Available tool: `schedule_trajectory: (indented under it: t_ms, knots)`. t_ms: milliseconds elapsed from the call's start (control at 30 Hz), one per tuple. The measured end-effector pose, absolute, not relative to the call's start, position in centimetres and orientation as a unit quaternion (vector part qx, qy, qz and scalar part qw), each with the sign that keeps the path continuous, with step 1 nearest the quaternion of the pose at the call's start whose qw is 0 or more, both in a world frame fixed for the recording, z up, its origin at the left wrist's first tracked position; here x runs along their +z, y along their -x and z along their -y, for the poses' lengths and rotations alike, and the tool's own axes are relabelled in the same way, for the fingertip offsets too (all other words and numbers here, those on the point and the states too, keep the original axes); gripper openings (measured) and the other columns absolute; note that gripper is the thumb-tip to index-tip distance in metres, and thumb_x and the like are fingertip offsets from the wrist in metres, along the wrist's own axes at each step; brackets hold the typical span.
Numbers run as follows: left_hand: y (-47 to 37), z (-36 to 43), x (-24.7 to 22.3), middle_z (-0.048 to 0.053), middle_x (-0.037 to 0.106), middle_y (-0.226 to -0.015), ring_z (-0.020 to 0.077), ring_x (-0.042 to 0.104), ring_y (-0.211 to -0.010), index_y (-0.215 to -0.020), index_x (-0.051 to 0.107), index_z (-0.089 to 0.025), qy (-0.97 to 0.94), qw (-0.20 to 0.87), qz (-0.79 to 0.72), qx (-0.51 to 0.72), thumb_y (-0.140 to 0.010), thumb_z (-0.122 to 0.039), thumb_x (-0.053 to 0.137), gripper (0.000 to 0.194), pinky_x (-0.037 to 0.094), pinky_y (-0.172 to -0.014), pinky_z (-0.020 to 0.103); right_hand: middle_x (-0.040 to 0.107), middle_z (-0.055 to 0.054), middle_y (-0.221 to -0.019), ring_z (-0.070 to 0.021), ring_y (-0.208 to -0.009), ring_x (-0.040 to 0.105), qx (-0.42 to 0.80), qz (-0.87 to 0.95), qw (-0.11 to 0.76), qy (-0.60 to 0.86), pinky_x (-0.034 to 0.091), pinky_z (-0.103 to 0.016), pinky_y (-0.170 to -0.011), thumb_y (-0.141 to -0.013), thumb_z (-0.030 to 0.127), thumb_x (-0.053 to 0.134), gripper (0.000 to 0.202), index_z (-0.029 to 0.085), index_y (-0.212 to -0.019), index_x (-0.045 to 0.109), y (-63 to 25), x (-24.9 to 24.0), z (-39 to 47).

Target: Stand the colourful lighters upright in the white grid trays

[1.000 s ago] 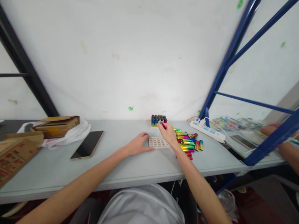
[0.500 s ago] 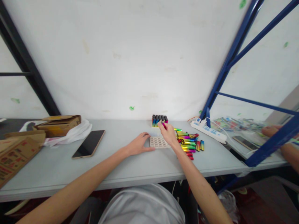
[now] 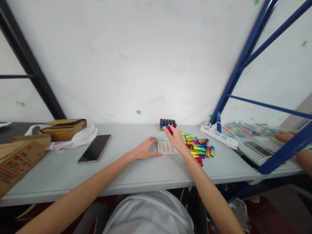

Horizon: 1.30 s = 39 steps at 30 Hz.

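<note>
The right hand [image 3: 175, 139], pinching a pink tube [image 3: 170, 130], has edged toward the filled rack [image 3: 167, 124]; the left hand [image 3: 145, 149] steadies the empty tray [image 3: 166, 148] beside it.

Bare forearms, light grey top [image 3: 148, 211] below.

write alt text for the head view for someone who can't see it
The right hand pinches a pink tube above a white pitted tray that the left hand steadies on a grey table. A pile of rainbow tubes lies right of the tray, a filled rack behind it.
</note>
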<state>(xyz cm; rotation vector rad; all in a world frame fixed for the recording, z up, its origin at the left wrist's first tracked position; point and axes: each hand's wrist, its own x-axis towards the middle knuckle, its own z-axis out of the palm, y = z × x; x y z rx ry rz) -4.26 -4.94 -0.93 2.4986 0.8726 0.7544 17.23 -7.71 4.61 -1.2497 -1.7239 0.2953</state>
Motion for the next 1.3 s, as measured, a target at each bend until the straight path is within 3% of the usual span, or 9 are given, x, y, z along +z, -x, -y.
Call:
schedule_trajectory:
  t_ms: [133, 233, 400, 633, 900, 1100, 1300]
  knots:
    - [4.2, 5.0, -0.9, 0.014, 0.061, -0.134, 0.0344, 0.062, -0.126, -0.124, 0.067, -0.020, -0.888, 0.193, -0.321, 0.265, -0.078, -0.067, 0.079, 0.067, 0.045, -0.118, 0.050, 0.062, 0.000, -0.075, -0.0173, -0.069, 0.057, 0.136, 0.766, 0.403, 0.482, 0.039, -0.027, -0.066, -0.107, 0.046, 0.041, 0.031, 0.022, -0.094, 0.055, -17.7, 4.3, 7.4]
    - [4.1, 5.1, -0.8, 0.014, 0.061, -0.135, 0.0343, 0.062, -0.126, -0.124, 0.068, -0.020, -0.887, 0.193, -0.329, 0.261, -0.078, -0.068, 0.079, 0.068, 0.045, -0.118, 0.049, 0.066, -0.006, -0.086, -0.0191, -0.081, 0.060, 0.086, 0.813, 0.344, 0.461, 0.043, -0.028, -0.075, -0.109, 0.049, 0.042, 0.039, 0.020, -0.087, 0.058, -18.1, 4.1, 7.1]
    - [4.1, 5.1, -0.7, 0.014, 0.062, -0.133, 0.0327, 0.063, -0.124, -0.125, 0.069, -0.020, -0.888, 0.197, -0.324, 0.261, -0.078, -0.066, 0.080, 0.067, 0.046, -0.117, 0.048, 0.065, -0.004, -0.070, -0.0172, -0.069, 0.058, 0.066, 0.830, 0.262, 0.488, 0.038, -0.027, -0.069, -0.106, 0.048, 0.054, 0.045, 0.017, -0.076, 0.064, -18.5, 3.9, 7.0]
    - [4.2, 5.3, -0.3, 0.014, 0.062, -0.134, 0.0313, 0.063, -0.124, -0.127, 0.069, -0.019, -0.889, 0.210, -0.315, 0.257, -0.080, -0.064, 0.080, 0.066, 0.045, -0.116, 0.045, 0.076, -0.008, -0.082, -0.0197, -0.079, 0.069, 0.084, 0.841, 0.224, 0.485, 0.043, -0.026, -0.073, -0.106, 0.034, 0.060, 0.026, 0.014, -0.091, 0.070, -18.6, 3.6, 6.7]
    - [4.2, 5.3, -0.3, 0.015, 0.062, -0.135, 0.0321, 0.062, -0.125, -0.133, 0.067, -0.019, -0.894, 0.202, -0.314, 0.248, -0.081, -0.065, 0.079, 0.071, 0.044, -0.117, 0.046, 0.076, -0.013, -0.098, -0.0238, -0.093, 0.070, 0.026, 0.847, 0.199, 0.492, 0.047, -0.030, -0.083, -0.107, 0.035, 0.057, 0.025, 0.014, -0.101, 0.070, -17.8, 2.3, 6.5]
    - [4.3, 5.2, -0.2, 0.013, 0.061, -0.135, 0.0327, 0.062, -0.125, -0.133, 0.068, -0.022, -0.900, 0.189, -0.311, 0.241, -0.082, -0.071, 0.074, 0.071, 0.045, -0.117, 0.046, 0.075, -0.015, -0.104, -0.0252, -0.101, 0.070, 0.011, 0.850, 0.161, 0.502, 0.049, -0.032, -0.090, -0.103, 0.025, 0.064, 0.017, 0.011, -0.106, 0.072, -18.0, 1.3, 6.3]
    - [4.4, 5.2, -0.2, 0.013, 0.060, -0.137, 0.0335, 0.063, -0.126, -0.135, 0.067, -0.022, -0.899, 0.184, -0.318, 0.239, -0.082, -0.071, 0.074, 0.073, 0.046, -0.117, 0.047, 0.078, -0.012, -0.103, -0.0222, -0.097, 0.072, 0.054, 0.830, 0.199, 0.517, 0.052, -0.034, -0.093, -0.100, 0.022, 0.065, 0.022, 0.012, -0.118, 0.072, -21.4, 3.2, 5.8]
